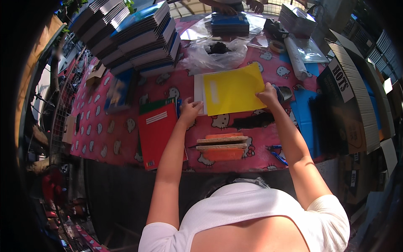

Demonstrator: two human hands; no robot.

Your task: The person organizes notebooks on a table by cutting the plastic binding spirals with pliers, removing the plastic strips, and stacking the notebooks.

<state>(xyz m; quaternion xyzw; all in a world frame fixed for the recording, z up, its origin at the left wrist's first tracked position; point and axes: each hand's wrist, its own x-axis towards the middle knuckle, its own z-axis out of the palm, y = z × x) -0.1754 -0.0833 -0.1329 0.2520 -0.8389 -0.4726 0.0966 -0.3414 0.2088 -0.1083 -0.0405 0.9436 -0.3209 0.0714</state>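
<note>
A yellow cover sheet (239, 90) lies nearly flat over white pages (199, 88), which show along its left side. What look like small binding holes or coils run along its upper edge. My right hand (267, 95) is closed on the yellow cover's right edge, thumb on top. At the lower left corner of the white pages, my left hand (191, 111) has its fingers closed on the edge. Just left of that hand are a red notebook cover (158, 136) with a white label and a green one (156, 107) partly under it.
Tall stacks of notebooks (142, 42) stand at the back left. A wooden block with orange faces (221, 147) sits near the front edge, blue-handled pliers (278, 156) to its right. Beyond are a plastic bag (216, 54), a cardboard box (348, 96) and another person's hands (226, 9).
</note>
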